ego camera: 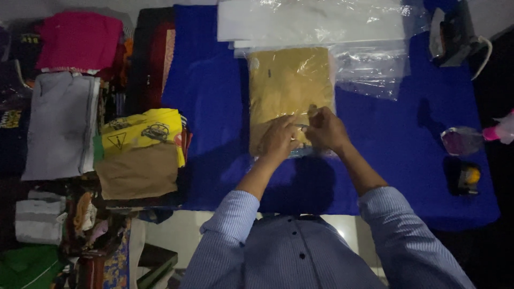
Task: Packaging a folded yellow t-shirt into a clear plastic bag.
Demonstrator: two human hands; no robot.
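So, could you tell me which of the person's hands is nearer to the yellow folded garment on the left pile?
Left. The left hand rests on the bagged mustard garment, closer to the yellow folded garment; the right hand lies farther away.

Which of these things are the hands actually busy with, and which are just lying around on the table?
In use: left hand and right hand, both at the near edge of the clear plastic bag holding a folded mustard garment; blue table cover beneath.

Lying about: spare clear bags, white sheets, folded clothes pile, iron, pink-handled spray bottle.
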